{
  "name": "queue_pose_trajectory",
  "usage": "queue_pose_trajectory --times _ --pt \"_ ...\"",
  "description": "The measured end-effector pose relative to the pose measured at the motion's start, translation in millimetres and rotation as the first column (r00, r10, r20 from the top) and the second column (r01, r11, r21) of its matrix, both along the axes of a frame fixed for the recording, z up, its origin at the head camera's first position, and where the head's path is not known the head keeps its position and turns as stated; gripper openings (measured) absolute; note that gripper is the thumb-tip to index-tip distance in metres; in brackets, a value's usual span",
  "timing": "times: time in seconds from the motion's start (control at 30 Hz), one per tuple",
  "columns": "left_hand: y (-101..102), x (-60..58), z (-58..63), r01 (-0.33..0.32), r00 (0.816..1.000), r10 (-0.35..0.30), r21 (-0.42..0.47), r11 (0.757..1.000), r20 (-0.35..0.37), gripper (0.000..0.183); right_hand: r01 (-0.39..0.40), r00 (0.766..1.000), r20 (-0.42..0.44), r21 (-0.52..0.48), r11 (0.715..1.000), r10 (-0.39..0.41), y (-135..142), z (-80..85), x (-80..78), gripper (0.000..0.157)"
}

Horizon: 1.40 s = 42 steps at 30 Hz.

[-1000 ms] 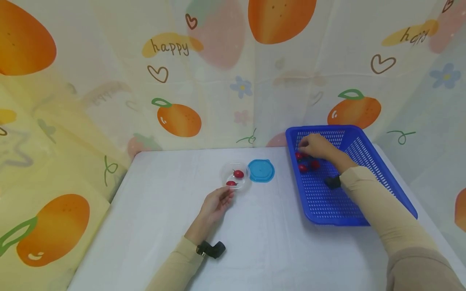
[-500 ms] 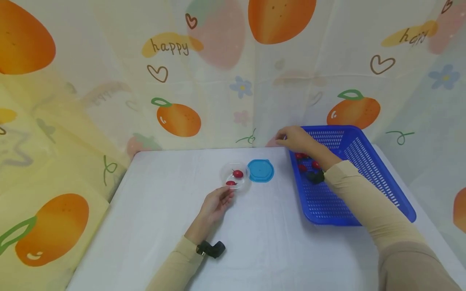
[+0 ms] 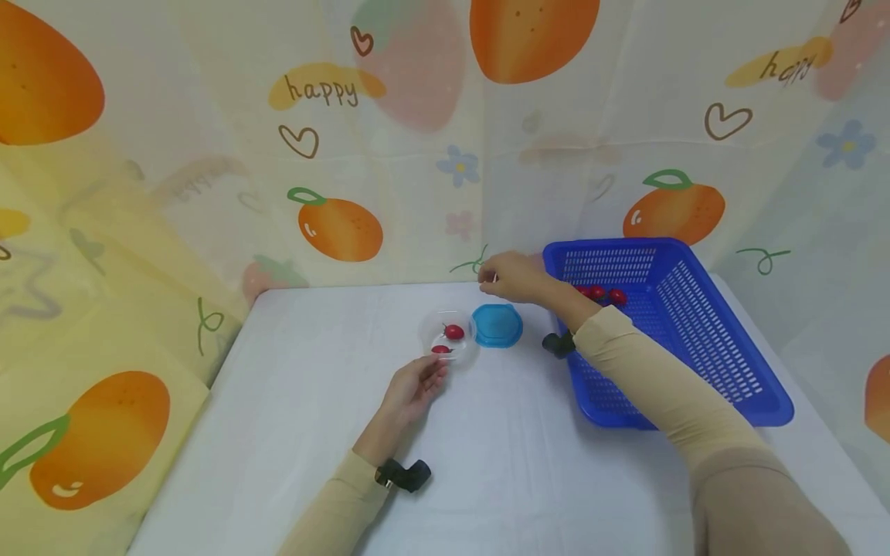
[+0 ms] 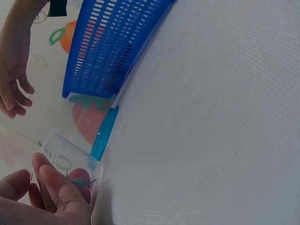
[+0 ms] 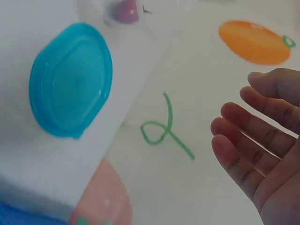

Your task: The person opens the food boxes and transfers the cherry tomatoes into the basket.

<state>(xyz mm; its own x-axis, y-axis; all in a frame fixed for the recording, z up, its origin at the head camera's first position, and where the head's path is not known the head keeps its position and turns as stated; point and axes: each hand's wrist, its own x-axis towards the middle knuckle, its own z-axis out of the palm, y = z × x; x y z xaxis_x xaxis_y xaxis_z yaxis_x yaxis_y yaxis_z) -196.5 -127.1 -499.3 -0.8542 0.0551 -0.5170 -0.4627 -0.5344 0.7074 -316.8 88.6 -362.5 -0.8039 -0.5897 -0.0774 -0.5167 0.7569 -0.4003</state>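
A clear plastic container [image 3: 427, 328] with two cherry tomatoes [image 3: 454, 332] in it stands on the table. My left hand [image 3: 412, 390] holds its near rim; in the left wrist view, the thumb and fingertips lie at the container's edge. Beside the container lies a blue lid [image 3: 497, 326]. My right hand [image 3: 513, 276] is raised behind the lid, between container and basket. Its fingers [image 5: 255, 154] are loosely bent and apart in the right wrist view, with nothing visible among them. More cherry tomatoes [image 3: 616, 296] sit in the blue basket [image 3: 684, 421], partly hidden by my right arm.
The basket fills the right side of the white-covered table [image 3: 278, 432]. A fruit-printed cloth [image 3: 410, 154] hangs along the back and sides. Each wrist wears a small black camera [image 3: 410, 476].
My right hand has come up out of the basket and moved left over its rim to behind the lid. The left hand, the container and its two tomatoes have stayed put.
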Motion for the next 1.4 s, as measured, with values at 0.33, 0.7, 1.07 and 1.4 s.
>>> queue_pose_trajectory --times 0.33,0.7,1.07,1.4 --pt "-0.1 -0.4 0.3 0.002 1.0 -0.002 0.007 1.0 0.005 0.038 -0.064 0.998 0.033 0.055 0.996 0.063 -36.5 -14.5 5.8 0.027" --pt "-1.1 -1.8 2.0 -0.004 1.0 0.004 0.008 1.0 -0.002 0.033 -0.078 0.993 0.1 0.133 0.988 0.065 -66.8 -36.8 10.8 0.032" --pt "-0.9 -2.4 2.3 -0.013 1.0 0.013 0.01 1.0 -0.023 0.019 -0.051 0.994 0.109 0.227 0.973 0.027 -86.7 -59.0 11.9 0.033" --pt "0.8 -1.2 -1.3 -0.018 0.999 0.018 0.004 1.0 -0.034 0.015 -0.065 0.996 0.082 0.338 0.939 0.039 -96.2 -76.9 19.6 0.026"
